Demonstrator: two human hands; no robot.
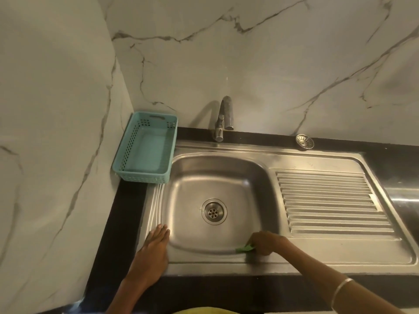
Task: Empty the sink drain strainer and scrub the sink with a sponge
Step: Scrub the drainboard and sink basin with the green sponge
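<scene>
A stainless steel sink with a round drain in the middle of its basin fills the counter. The metal drain strainer lies out of the basin, on the black counter behind the sink at the right. My right hand grips a green sponge against the near right wall of the basin. My left hand rests flat, fingers straight, on the sink's near left rim.
A teal plastic basket stands on the counter at the back left corner, against the marble wall. A chrome tap rises behind the basin. A ribbed draining board lies to the right of the basin.
</scene>
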